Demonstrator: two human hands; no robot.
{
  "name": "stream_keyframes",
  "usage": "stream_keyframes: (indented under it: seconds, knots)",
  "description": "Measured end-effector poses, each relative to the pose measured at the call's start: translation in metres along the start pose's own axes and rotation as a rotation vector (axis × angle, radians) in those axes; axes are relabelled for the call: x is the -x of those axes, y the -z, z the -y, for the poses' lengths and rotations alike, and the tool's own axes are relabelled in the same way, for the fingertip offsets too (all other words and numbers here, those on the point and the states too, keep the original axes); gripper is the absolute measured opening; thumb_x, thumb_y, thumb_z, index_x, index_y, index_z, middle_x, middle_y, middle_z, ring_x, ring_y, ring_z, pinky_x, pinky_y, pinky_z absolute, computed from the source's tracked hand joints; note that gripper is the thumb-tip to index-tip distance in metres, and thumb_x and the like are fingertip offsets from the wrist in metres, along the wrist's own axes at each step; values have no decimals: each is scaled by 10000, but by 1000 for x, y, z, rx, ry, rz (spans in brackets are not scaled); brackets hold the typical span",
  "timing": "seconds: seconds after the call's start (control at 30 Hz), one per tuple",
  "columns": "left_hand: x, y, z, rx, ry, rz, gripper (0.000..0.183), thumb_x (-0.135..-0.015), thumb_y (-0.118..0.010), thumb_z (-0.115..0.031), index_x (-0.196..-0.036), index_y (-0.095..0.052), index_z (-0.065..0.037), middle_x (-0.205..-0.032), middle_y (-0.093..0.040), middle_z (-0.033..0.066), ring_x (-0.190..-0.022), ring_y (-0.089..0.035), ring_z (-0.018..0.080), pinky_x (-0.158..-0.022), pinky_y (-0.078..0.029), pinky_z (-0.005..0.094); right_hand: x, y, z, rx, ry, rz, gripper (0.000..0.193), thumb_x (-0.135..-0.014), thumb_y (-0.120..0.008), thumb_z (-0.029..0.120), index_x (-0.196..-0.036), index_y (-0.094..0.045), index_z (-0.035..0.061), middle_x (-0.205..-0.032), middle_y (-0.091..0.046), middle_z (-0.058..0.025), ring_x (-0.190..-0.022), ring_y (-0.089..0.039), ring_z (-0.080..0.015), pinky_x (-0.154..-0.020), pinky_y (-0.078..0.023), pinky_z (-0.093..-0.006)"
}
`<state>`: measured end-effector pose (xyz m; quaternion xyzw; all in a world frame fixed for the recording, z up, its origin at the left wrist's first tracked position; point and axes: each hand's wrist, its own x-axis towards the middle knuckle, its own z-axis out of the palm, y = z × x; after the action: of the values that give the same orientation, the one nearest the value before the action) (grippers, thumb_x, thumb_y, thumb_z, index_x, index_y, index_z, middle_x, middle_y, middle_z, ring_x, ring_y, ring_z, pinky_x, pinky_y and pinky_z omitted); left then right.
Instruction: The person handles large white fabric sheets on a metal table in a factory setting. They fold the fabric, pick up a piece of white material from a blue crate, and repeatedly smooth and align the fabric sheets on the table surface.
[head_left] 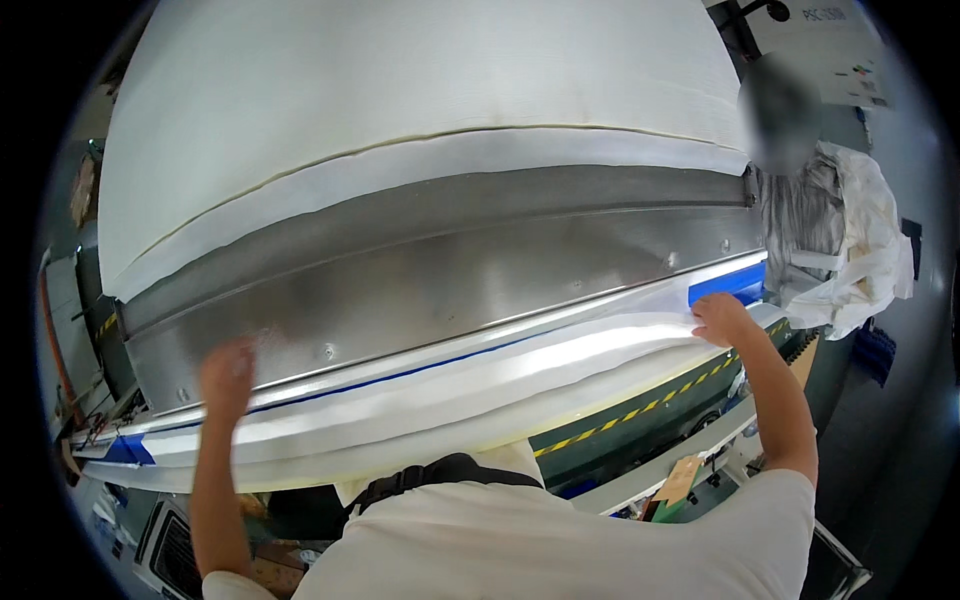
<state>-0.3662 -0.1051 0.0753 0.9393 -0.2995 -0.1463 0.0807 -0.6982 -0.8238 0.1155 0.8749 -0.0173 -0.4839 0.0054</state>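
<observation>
A long band of white fabric [470, 380] lies along the near edge of a metal plate [420, 290]. At its right end my right hand [722, 320] has its fingers bent and pressed together on the fabric's edge, beside a wide blue strip [728, 284]. Over the left part of the plate is my left hand [228, 378], raised and smeared by motion, so its fingers cannot be made out. A thin blue line [400, 380] runs along the fabric's far side, between the two hands. At the left end sits another blue patch [130, 450].
Beyond the plate spreads a large white sheet [430, 80]. Crumpled whitish wrapping [850, 240] hangs at the right end, below a blurred grey round shape [780, 112]. Yellow-and-black striped tape [640, 408] and a cluttered pale shelf [640, 480] are near my right side.
</observation>
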Motion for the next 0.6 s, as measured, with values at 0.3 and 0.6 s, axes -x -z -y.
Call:
stream_keyframes:
  seconds: [0.3,0.6]
  knots:
    - [-70,-52,-290,709,-614,272,206,-869,-613,-183,-1049,-620,-83,-1036,-634,108,-947,-606,279,-812,-489,399,3,46,122,-423,211,175,388,-734,-636,271,-1031,-576,29,-1012,-633,-186,-941,-602,-367,-819,-472,-440]
    - [-53,0,-163,710,44,256,188,-902,-574,-182,-1033,-641,-65,-996,-650,110,-883,-627,236,-797,-492,331,-44,36,185,-829,139,233,477,-737,-701,313,-1076,-520,31,-884,-669,-152,-869,-644,-305,-765,-499,-367]
